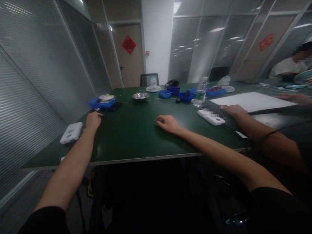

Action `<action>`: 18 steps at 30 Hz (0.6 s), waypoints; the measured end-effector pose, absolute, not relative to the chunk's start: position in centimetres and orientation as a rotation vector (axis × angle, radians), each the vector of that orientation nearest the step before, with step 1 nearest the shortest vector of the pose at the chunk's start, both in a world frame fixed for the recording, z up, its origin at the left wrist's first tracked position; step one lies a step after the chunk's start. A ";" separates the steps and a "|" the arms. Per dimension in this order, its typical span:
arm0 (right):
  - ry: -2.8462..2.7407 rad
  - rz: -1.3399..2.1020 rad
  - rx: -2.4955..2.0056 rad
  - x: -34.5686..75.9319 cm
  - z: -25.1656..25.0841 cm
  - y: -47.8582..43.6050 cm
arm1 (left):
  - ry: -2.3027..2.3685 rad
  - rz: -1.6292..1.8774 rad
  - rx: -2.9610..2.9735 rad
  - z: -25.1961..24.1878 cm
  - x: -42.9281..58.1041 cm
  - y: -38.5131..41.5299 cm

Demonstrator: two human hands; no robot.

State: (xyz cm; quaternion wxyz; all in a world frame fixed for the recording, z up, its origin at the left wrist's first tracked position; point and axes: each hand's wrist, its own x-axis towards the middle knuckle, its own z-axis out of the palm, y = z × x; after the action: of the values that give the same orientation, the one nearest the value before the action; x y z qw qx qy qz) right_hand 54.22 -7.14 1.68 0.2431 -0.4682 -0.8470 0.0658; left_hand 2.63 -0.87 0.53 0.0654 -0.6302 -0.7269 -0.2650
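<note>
The right hand (168, 123) pinches what looks like a thin stick (154, 121), poking out left of the fingertips; the left hand (94, 121) curls near the blue bin (97, 105), its grip I cannot tell.

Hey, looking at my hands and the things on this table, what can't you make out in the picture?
All in the head view:
How far the thin piece runs; the right hand hides it.
Whether the left hand holds anything; dark and blurred.
What the metal bowl contains; too small.
Lettering on the bottle; too small, blurred.
</note>
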 end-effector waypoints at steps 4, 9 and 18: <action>-2.318 0.184 -1.293 54.2 2.0 -7.4 | -2.213 -0.721 -1.828 1.2 3.5 -1.7; -2.327 0.173 -1.311 54.1 2.0 -7.5 | -2.283 -0.868 -1.763 1.9 4.7 -2.4; -2.349 0.171 -1.311 54.0 2.3 -7.8 | -2.463 -1.116 -1.791 2.0 4.5 -1.4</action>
State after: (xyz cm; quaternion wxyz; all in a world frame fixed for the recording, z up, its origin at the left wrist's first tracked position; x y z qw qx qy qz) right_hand 54.01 -7.77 2.25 0.2212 -0.4743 -0.8499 0.0618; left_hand 4.48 -1.38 2.00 -0.0511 -0.5515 -0.7585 -0.3436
